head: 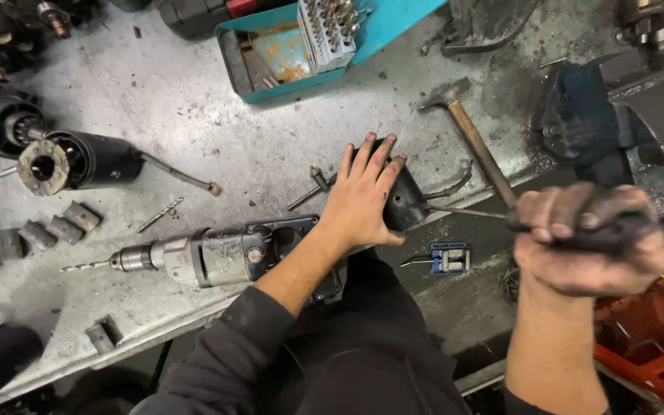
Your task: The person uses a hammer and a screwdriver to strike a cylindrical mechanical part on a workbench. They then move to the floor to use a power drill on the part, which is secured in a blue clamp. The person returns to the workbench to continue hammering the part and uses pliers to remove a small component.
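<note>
My left hand [363, 196] lies flat, fingers spread, pressing a black cylindrical housing [407, 201] at the bench [194, 115] edge, dead centre. My right hand [585, 242] is fisted tight round a dark tool handle [616, 234], its thin shaft [466, 211] running to the housing at 9 o'clock from the fist. Electric drill [209, 255] lies touching my left forearm, at 8 o'clock from the housing. Hammer [470, 138] at 1 o'clock. Teal drill-bit case [309, 46] at 11 o'clock.
</note>
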